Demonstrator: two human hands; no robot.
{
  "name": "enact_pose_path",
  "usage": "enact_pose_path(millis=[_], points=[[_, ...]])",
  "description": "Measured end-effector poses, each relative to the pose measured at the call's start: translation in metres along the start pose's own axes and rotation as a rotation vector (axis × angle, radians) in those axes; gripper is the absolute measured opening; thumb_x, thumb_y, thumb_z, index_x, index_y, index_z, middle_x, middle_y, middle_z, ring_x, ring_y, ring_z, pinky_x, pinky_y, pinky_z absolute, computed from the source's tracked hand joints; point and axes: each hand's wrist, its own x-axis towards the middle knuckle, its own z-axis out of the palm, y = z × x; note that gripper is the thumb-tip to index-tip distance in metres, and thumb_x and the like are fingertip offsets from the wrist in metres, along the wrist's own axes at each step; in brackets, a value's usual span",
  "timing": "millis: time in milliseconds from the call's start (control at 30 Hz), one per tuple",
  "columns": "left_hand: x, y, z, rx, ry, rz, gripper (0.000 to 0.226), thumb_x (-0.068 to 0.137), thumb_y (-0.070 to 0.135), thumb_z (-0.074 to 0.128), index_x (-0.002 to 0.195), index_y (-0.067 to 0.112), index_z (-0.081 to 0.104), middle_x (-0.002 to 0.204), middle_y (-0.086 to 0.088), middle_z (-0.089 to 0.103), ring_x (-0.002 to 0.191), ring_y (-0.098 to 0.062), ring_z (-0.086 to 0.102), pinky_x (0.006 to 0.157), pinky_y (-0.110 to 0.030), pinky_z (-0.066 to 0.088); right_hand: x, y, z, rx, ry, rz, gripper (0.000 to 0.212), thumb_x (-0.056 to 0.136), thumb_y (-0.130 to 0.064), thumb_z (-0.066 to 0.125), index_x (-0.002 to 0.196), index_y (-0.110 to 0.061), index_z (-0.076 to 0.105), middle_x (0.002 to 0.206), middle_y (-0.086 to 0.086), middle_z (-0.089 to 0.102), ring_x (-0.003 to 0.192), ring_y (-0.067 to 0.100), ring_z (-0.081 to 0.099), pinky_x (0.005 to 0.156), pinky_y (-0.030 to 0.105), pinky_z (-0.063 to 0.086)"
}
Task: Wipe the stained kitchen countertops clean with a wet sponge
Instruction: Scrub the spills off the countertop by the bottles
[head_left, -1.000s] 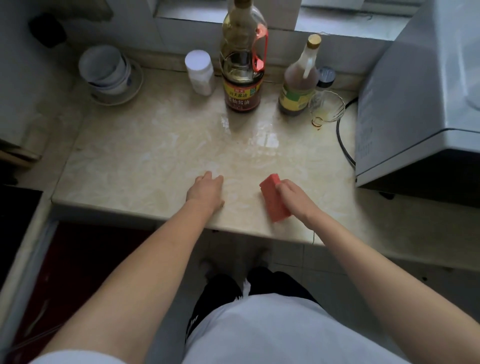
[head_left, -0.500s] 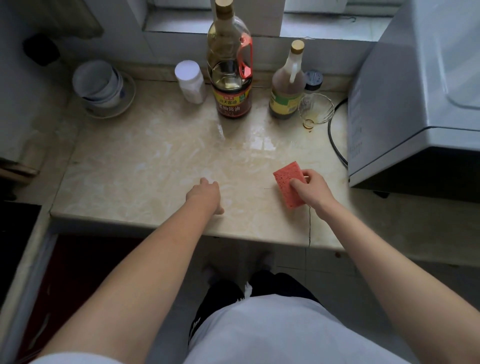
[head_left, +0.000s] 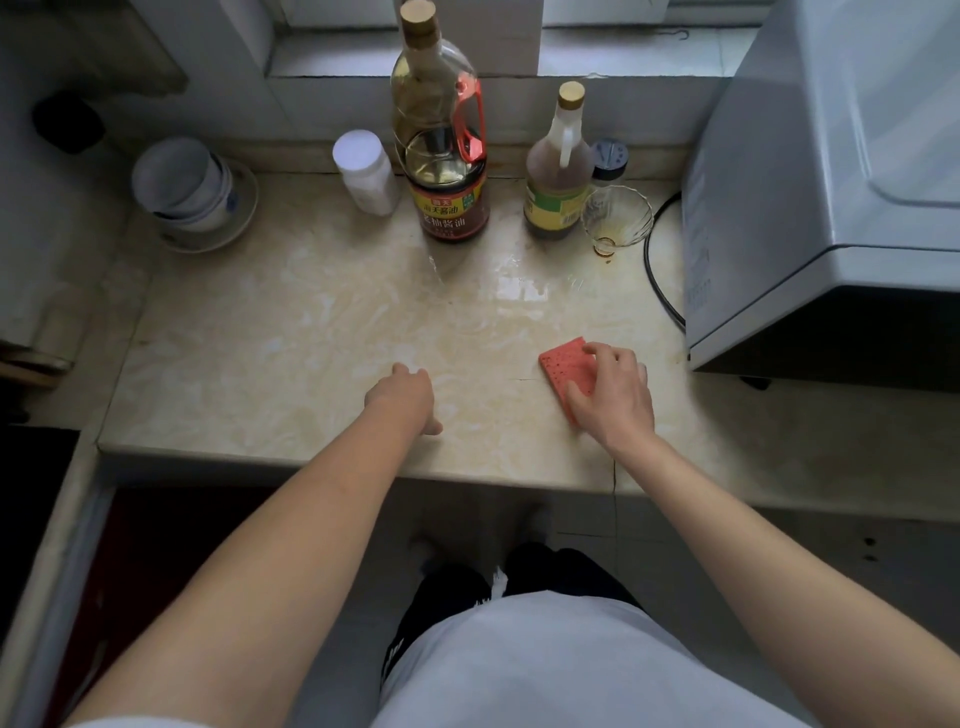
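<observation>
A red sponge (head_left: 563, 364) lies flat on the beige marble countertop (head_left: 291, 332), right of centre near the front edge. My right hand (head_left: 613, 397) presses down on it, fingers spread over its right and near part. My left hand (head_left: 405, 397) rests on the counter to the left of the sponge, knuckles bent, holding nothing. A wet sheen shows on the counter behind the sponge, in front of the bottles.
Along the back stand a white jar (head_left: 363, 174), a tall soy sauce bottle (head_left: 441, 140), a smaller brown bottle (head_left: 558, 171), a shaker (head_left: 610, 158) and a glass bowl (head_left: 615, 218). Stacked bowls (head_left: 187, 192) sit back left. A grey microwave (head_left: 831, 182) with a black cable (head_left: 657, 280) fills the right.
My right hand slid the sponge to the right and laid it flat, from standing on edge near the counter's front. My left hand stayed in place.
</observation>
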Motion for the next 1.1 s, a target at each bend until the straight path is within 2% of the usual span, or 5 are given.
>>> enact_pose_path(millis=[200, 400, 600, 800, 1100], points=[[-0.001, -0.001, 0.001, 0.018, 0.008, 0.003, 0.079, 0.084, 0.046, 0.070, 0.146, 0.016, 0.031, 0.147, -0.013, 0.030, 0.115, -0.033, 0.055, 0.070, -0.037, 0.045, -0.008, 0.000, 0.014, -0.190, -0.021, -0.111, 0.060, 0.083, -0.038, 0.072, 0.138, -0.035, 0.048, 0.147, 0.005, 0.040, 0.129, 0.033, 0.038, 0.100, 0.049, 0.043], [-0.001, 0.000, 0.002, 0.024, 0.016, 0.006, 0.082, 0.085, 0.048, 0.069, 0.149, 0.015, 0.029, 0.149, -0.013, 0.028, 0.119, -0.034, 0.054, 0.073, -0.038, 0.045, -0.005, 0.000, 0.014, -0.176, -0.032, -0.099, 0.058, 0.079, -0.026, 0.069, 0.133, -0.035, 0.051, 0.145, 0.004, 0.039, 0.123, 0.034, 0.040, 0.096, 0.049, 0.045], [0.000, -0.001, -0.001, 0.003, 0.012, 0.015, 0.069, 0.085, 0.048, 0.068, 0.139, 0.014, 0.041, 0.140, -0.013, 0.037, 0.112, -0.033, 0.057, 0.074, -0.037, 0.046, -0.013, 0.007, 0.014, -0.164, 0.031, -0.096, 0.056, 0.079, -0.026, 0.068, 0.132, -0.035, 0.053, 0.143, 0.005, 0.042, 0.123, 0.034, 0.041, 0.095, 0.049, 0.046], [-0.003, 0.000, -0.002, 0.005, 0.052, 0.027, 0.061, 0.086, 0.046, 0.068, 0.133, 0.012, 0.047, 0.131, -0.012, 0.043, 0.108, -0.032, 0.058, 0.074, -0.036, 0.044, -0.014, 0.010, 0.014, -0.219, -0.014, -0.061, 0.060, 0.084, -0.029, 0.066, 0.140, -0.037, 0.048, 0.149, 0.005, 0.037, 0.126, 0.034, 0.038, 0.098, 0.049, 0.044], [-0.007, -0.005, 0.007, 0.057, 0.134, 0.065, 0.070, 0.084, 0.048, 0.068, 0.138, 0.015, 0.039, 0.132, -0.014, 0.041, 0.113, -0.033, 0.053, 0.072, -0.037, 0.042, -0.030, 0.007, 0.024, -0.232, 0.019, 0.015, 0.060, 0.083, -0.029, 0.065, 0.140, -0.036, 0.047, 0.149, 0.005, 0.037, 0.122, 0.035, 0.041, 0.098, 0.047, 0.045]])
